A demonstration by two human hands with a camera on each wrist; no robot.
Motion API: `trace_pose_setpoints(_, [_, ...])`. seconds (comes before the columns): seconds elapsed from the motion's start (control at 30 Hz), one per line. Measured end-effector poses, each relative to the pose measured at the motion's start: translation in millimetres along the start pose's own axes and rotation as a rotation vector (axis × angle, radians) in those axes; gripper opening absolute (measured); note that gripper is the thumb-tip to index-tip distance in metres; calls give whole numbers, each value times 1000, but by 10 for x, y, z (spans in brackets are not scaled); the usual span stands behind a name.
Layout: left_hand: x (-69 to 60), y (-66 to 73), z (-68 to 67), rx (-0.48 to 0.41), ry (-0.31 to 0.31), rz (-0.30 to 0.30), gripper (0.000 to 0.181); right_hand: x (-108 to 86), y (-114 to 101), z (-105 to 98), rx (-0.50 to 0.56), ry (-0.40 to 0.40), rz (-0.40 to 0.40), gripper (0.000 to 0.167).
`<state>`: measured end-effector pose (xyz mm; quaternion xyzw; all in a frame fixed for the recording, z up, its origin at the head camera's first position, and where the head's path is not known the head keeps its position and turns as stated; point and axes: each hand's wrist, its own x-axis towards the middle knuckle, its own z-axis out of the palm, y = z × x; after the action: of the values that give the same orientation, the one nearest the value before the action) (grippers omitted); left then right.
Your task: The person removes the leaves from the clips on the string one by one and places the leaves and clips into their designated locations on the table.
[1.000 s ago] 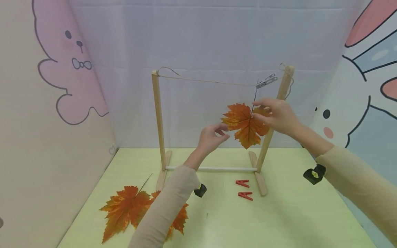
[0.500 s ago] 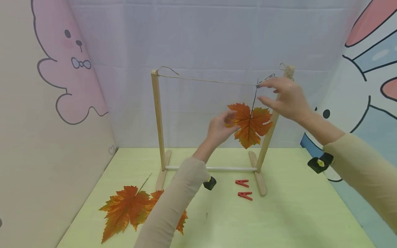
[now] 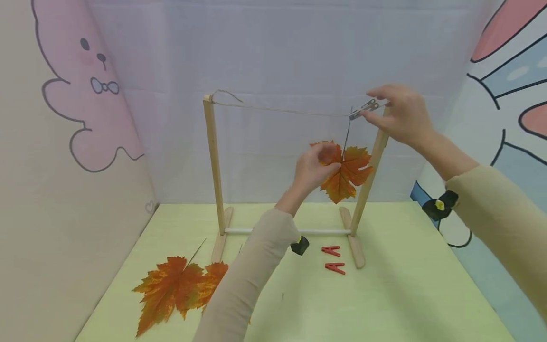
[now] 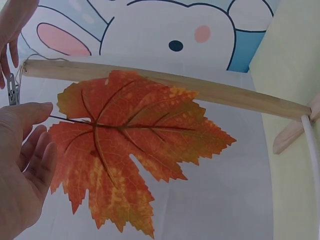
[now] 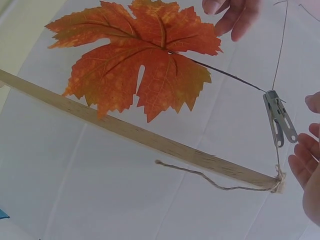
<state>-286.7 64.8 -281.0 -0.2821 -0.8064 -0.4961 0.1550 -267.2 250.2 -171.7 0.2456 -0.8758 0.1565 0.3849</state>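
An orange maple leaf (image 3: 352, 166) hangs from its dark stem, whose upper end sits in a grey metal clothespin (image 3: 363, 109) on the twine (image 3: 278, 110). My right hand (image 3: 401, 114) is at the clothespin's handle end, thumb and fingers apart; the right wrist view shows a gap between the fingertips and the clothespin (image 5: 280, 120). My left hand (image 3: 314, 168) is near the leaf's left side with loosely bent fingers. In the left wrist view its thumb lies close to the stem (image 4: 70, 119); whether it touches is unclear, but nothing appears gripped.
A wooden frame (image 3: 215, 166) with a white crossbar (image 3: 322, 232) carries the twine. Two red clothespins (image 3: 334, 268) lie on the pale yellow table (image 3: 406, 285) at right. More orange leaves (image 3: 171, 287) lie at the left, partly behind the left sleeve (image 3: 248, 275).
My right hand has risen from the leaf's stem to the clothespin, and its fingers have spread there. My left hand has moved right and up, in front of the leaf's left side.
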Motion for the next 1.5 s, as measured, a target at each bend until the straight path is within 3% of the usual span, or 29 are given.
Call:
trace_pose_setpoints(0.53, [218, 149, 84, 83, -3, -30, 45, 11, 95, 26, 39, -33, 63, 39])
trace_pose_setpoints(0.87, [306, 245, 132, 94, 61, -56, 49, 22, 101, 34, 26, -54, 86, 40])
trace_pose_setpoints(1.17, [358, 286, 247, -50, 110, -110, 51, 21, 106, 16, 17, -51, 74, 40])
trace_pose_setpoints(1.3, [361, 298, 281, -51, 118, -117, 49, 16, 108, 7, 12, -54, 79, 40])
trace_pose_setpoints(1.5, [359, 259, 292, 14, 89, -86, 48, 15, 115, -13, 10, -57, 61, 40])
